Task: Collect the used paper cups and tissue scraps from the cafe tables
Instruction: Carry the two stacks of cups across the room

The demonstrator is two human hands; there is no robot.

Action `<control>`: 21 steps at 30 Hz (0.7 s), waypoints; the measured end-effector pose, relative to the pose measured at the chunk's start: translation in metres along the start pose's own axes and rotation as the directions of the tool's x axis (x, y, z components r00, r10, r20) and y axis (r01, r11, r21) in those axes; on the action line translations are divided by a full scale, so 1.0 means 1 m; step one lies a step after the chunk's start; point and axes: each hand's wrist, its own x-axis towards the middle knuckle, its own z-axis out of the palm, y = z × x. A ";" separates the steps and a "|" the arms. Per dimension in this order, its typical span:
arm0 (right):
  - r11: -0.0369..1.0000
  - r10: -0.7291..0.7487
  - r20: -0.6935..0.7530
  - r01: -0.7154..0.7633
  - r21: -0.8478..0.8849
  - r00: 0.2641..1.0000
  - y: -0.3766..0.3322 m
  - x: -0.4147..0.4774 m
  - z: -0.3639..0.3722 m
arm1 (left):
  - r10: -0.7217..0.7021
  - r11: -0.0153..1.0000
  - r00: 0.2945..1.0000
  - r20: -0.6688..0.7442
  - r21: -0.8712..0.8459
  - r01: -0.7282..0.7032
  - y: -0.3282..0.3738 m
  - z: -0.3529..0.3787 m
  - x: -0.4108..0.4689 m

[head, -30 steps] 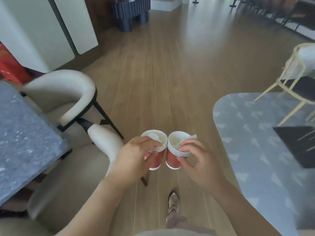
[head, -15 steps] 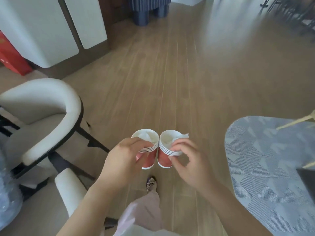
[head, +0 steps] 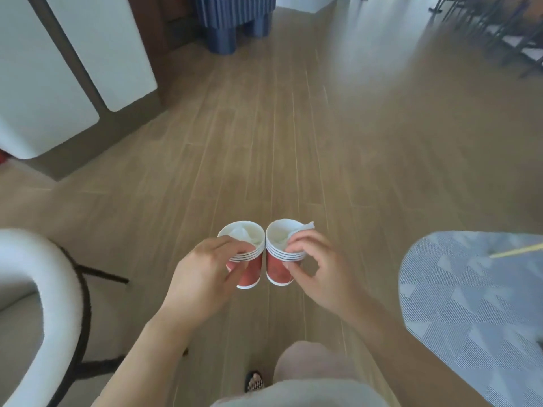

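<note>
Head view: left hand (head: 205, 277) has its fingers curled round the left cup stack (head: 249, 271), fingertips on the rim. Right hand (head: 320, 271) pinches the right cup stack (head: 277, 268), fingertips pressing the tissue scrap (head: 305, 226) at the rim. Stacks are just below centre, rims touching, grip unchanged. White chair (head: 35, 259) has slid to 8 o'clock, rug (head: 470, 304) sits at 4, and the blue stool (head: 235, 22) at 12 looks nearer. Likely carrying the load onward.

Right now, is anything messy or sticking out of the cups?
A tissue pokes out over the rim of the right stack, beside the right hand. The left stack, in the left hand, has nothing poking out. Both stand upright; nothing spilled.
</note>
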 end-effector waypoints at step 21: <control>0.999 0.024 0.061 -0.022 -0.035 0.998 0.246 0.485 0.016 | -0.010 1.000 0.997 -0.079 0.015 0.011 -0.176 0.074 0.498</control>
